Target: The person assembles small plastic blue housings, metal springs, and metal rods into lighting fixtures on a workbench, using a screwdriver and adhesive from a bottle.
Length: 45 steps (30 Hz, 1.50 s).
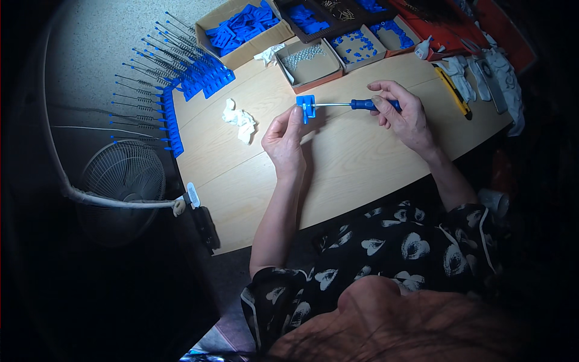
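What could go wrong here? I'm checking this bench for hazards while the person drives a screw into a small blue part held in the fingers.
The left hand pinches the small blue part right at the tip of the screwdriver gripped by the right hand; a slip could jab the fingers. The part is held above the table, unsupported, so it may twist loose. The yellow utility knife lies near the right hand.
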Motion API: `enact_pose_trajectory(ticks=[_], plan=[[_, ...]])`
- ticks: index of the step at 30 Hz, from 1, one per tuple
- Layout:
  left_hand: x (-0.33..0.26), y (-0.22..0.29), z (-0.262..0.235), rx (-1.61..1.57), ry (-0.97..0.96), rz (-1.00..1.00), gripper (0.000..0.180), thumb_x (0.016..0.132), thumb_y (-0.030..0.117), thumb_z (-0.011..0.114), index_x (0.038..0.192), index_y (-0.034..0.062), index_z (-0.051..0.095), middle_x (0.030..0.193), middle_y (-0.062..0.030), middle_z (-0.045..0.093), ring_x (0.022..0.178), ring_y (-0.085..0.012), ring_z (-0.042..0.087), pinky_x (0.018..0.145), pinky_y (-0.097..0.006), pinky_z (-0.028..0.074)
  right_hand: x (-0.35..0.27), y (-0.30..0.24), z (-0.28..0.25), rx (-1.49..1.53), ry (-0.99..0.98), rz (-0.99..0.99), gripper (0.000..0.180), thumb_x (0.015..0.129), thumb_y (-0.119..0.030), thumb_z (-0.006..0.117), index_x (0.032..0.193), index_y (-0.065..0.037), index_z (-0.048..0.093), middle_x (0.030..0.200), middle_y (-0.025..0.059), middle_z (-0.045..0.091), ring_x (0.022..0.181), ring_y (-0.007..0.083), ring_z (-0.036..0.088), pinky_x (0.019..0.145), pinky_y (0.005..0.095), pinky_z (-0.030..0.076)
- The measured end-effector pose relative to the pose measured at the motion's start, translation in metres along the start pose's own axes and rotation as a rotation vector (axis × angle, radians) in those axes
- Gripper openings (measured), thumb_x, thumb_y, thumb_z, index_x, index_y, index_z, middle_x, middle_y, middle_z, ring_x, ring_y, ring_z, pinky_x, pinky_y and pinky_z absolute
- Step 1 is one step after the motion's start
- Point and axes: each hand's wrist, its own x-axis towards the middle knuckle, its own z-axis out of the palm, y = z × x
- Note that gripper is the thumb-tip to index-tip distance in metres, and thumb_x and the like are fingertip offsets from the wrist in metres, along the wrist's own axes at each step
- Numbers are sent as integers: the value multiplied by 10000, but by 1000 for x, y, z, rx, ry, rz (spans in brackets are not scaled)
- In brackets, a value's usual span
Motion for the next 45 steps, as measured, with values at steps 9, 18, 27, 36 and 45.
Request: enact_pose_trajectory(ticks=[9, 18, 27, 36, 45], plan=[[-1, 1, 6, -6, 30, 2, 216, 948, 140, 742, 1090, -23, 732, 913, -43, 729, 725, -50, 591, 621, -169, 447, 2, 8, 1, -50, 61, -180, 428, 989, -110, 634, 1372, 37, 514, 1015, 64, 611, 925, 101, 592, 833, 253, 520], [0, -2, 3, 22, 16, -5, 226, 965, 143, 720, 1092, -44, 727, 967, -103, 752, 839, -109, 687, 793, -256, 554, 5, 17, 8, -137, 145, -368, 391, 1000, -175, 640, 1328, 16, 547, 929, 55, 618, 811, 94, 607, 730, 261, 532], [-2, 4, 10, -23, 28, -6, 190, 955, 135, 734, 1065, -19, 735, 854, -16, 699, 681, -37, 547, 577, -165, 398, 5, 15, 7, 9, 80, -212, 366, 1012, -187, 624, 1307, 21, 560, 923, 51, 619, 835, 93, 609, 757, 253, 532], [-1, 0, 2, 11, 22, 39, 185, 959, 127, 728, 1066, -24, 733, 864, -26, 703, 704, -44, 558, 609, -173, 421, 4, 6, 9, -15, 46, -104, 405, 968, -130, 679, 1327, 16, 558, 999, 62, 640, 952, 128, 635, 844, 279, 544], [-3, 2, 9, -14, 18, 21, 185, 963, 129, 724, 1066, -25, 733, 872, -31, 706, 722, -47, 575, 600, -175, 426, 3, 10, 4, -74, 115, -158, 356, 984, -174, 675, 1292, -9, 602, 1035, 83, 663, 971, 133, 646, 790, 275, 563]])
